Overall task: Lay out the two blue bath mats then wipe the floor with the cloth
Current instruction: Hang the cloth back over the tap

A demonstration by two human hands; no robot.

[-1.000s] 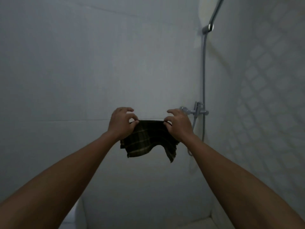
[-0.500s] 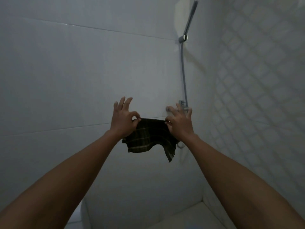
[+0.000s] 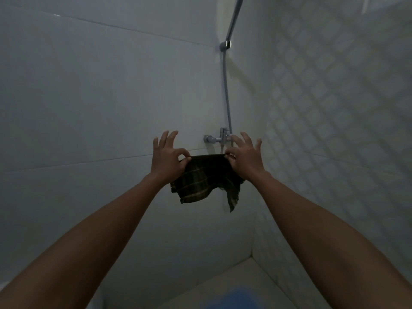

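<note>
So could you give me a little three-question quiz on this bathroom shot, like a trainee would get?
1. True or false: both the left hand and the right hand pinch the top edge of the dark plaid cloth.
2. Which fixture is on the wall just behind the cloth? A) towel rail B) chrome shower tap C) mirror
3. Fill in: the patch at the bottom edge of the view, on the floor, is coloured ____.

Key: 1 true; 2 B; 3 blue.
</note>
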